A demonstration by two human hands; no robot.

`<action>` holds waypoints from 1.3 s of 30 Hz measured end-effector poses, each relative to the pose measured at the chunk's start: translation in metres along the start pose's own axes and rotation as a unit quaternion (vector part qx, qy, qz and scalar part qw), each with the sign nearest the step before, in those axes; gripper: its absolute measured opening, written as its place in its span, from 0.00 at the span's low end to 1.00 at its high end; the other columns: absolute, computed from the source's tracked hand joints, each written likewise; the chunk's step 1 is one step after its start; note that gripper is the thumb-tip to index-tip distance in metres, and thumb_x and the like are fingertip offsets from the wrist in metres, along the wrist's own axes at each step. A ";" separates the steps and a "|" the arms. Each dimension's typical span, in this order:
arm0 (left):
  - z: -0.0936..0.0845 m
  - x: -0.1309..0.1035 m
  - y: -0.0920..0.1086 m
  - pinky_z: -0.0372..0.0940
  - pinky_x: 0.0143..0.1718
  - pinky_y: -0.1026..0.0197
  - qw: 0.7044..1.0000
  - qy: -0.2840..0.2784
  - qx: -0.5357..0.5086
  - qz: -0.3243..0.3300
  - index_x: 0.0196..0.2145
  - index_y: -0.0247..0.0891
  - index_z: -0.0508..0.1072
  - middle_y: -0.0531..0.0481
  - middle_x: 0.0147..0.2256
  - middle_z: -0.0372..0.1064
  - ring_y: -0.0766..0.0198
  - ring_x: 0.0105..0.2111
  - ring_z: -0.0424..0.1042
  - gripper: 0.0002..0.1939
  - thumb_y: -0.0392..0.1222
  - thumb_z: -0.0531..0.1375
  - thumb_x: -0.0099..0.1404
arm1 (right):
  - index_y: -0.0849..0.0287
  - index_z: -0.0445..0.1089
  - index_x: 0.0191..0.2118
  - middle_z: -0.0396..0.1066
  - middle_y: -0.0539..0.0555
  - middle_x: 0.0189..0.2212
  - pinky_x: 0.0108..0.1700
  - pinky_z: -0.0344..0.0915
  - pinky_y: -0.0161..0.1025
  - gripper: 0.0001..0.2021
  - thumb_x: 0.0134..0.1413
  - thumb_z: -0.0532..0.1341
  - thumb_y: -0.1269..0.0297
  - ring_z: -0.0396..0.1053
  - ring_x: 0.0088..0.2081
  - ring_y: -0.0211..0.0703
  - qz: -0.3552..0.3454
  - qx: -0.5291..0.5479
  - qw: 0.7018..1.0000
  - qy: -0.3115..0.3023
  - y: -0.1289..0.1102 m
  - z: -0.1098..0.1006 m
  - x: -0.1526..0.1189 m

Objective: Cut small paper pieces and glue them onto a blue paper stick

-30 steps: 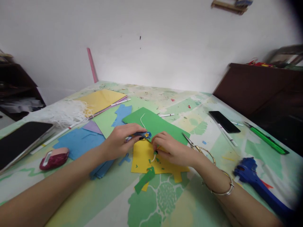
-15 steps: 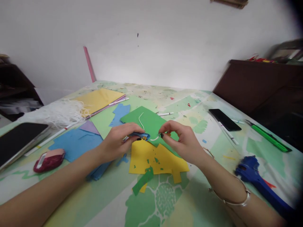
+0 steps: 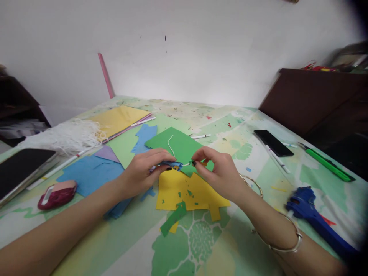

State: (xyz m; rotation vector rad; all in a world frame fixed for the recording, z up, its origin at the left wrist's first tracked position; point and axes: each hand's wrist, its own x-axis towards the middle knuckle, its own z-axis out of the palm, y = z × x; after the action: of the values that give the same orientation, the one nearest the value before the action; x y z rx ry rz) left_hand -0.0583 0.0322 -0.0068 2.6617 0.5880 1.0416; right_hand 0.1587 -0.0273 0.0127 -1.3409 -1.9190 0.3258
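My left hand [image 3: 148, 168] pinches a small rolled blue paper piece [image 3: 176, 165] with bits of yellow on it. A white string [image 3: 170, 145] rises from behind those fingers and lies over the green sheet [image 3: 178, 140]. Between the hands a short stretch of the string runs from the blue roll to my right hand [image 3: 217, 170], whose thumb and forefinger are closed on its end beside a small green scrap. Below both hands lies a cut yellow sheet [image 3: 198, 191] with green scraps and a green strip [image 3: 174, 218] on it.
Blue paper [image 3: 92, 172], a maroon-and-pink object [image 3: 57, 194] and a dark tablet-like device [image 3: 23, 168] lie left, near a heap of white string [image 3: 69, 134]. A blue glue gun [image 3: 313, 214], black phone [image 3: 273, 142] and green cutter [image 3: 327, 165] are right.
The string between my hands has become straighter, where it sagged before. Both hands keep their grip and nearly the same place. The view has shifted slightly.
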 end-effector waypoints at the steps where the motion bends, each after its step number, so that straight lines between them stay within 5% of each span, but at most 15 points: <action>1: 0.000 0.000 0.000 0.66 0.37 0.63 1.000 0.000 0.002 0.001 0.42 0.41 0.68 0.47 0.37 0.71 0.63 0.37 0.70 0.10 0.33 0.54 0.63 | 0.59 0.67 0.31 0.71 0.50 0.29 0.35 0.60 0.36 0.06 0.48 0.55 0.73 0.67 0.32 0.38 0.000 -0.001 1.000 0.000 0.000 0.000 0.000; 12: -0.001 0.000 0.002 0.66 0.36 0.66 1.000 0.003 -0.005 -0.011 0.42 0.38 0.69 0.48 0.37 0.71 0.66 0.36 0.70 0.09 0.33 0.54 0.63 | 0.57 0.64 0.41 0.67 0.46 0.25 0.28 0.55 0.32 0.12 0.50 0.53 0.74 0.61 0.25 0.33 -0.009 -0.009 1.000 -0.023 -0.002 -0.003 -0.002; 23: -0.002 0.001 0.002 0.66 0.35 0.64 0.999 -0.022 -0.019 -0.038 0.42 0.41 0.68 0.48 0.37 0.71 0.64 0.35 0.70 0.09 0.35 0.53 0.64 | 0.59 0.65 0.45 0.68 0.52 0.30 0.35 0.57 0.35 0.15 0.56 0.48 0.76 0.63 0.32 0.38 -0.136 -0.090 0.984 -0.078 -0.003 -0.006 -0.003; 39: -0.003 0.002 0.003 0.65 0.37 0.63 0.998 -0.028 -0.023 -0.046 0.41 0.41 0.68 0.48 0.36 0.71 0.63 0.36 0.70 0.09 0.35 0.52 0.64 | 0.57 0.66 0.50 0.64 0.53 0.27 0.33 0.54 0.36 0.19 0.57 0.47 0.75 0.59 0.31 0.40 -0.152 -0.145 0.967 -0.147 -0.001 -0.007 -0.004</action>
State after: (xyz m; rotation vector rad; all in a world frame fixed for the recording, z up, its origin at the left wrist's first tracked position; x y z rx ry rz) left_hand -0.0580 0.0310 -0.0023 2.5894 0.6594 0.9397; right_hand 0.1636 -0.0332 0.0167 -1.2013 -2.4604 0.0946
